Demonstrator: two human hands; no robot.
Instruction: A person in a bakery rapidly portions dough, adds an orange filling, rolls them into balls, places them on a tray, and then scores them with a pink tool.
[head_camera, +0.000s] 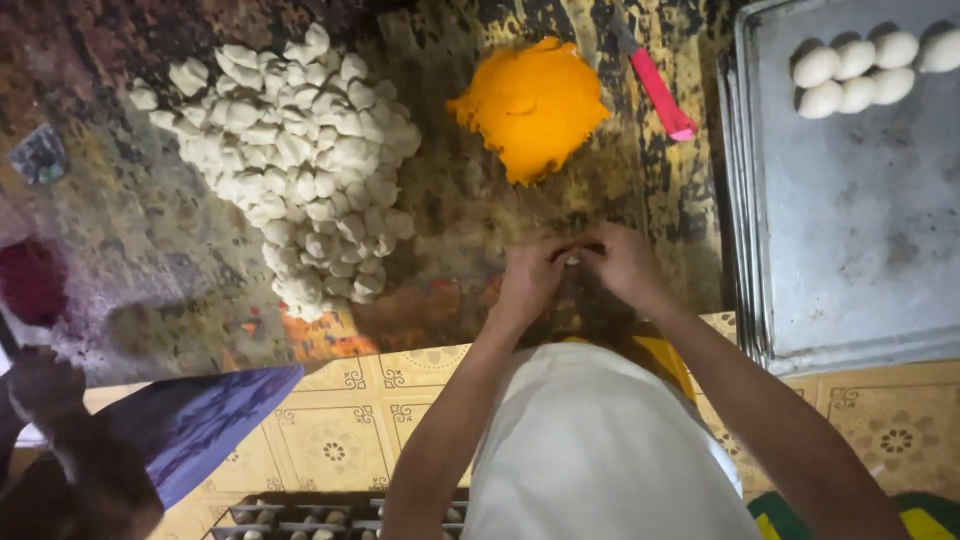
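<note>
On the stained worktop (180, 260), a small dough piece (571, 259) is pinched between the left hand (530, 275) and right hand (625, 265), and is best sealed evenly before being rounded.

The dough pile (295, 160) lies left of the filling mound (530, 105), a knife (655, 85) to its right. Farther right, a tray (850, 270) holds dough balls (860, 70) in its far corner.

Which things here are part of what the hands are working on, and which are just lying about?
In use:
left hand
right hand
dough piece between them
dough pile
orange filling
tray with shaped balls

Lying about:
pink-handled tool
patterned floor tiles
</note>
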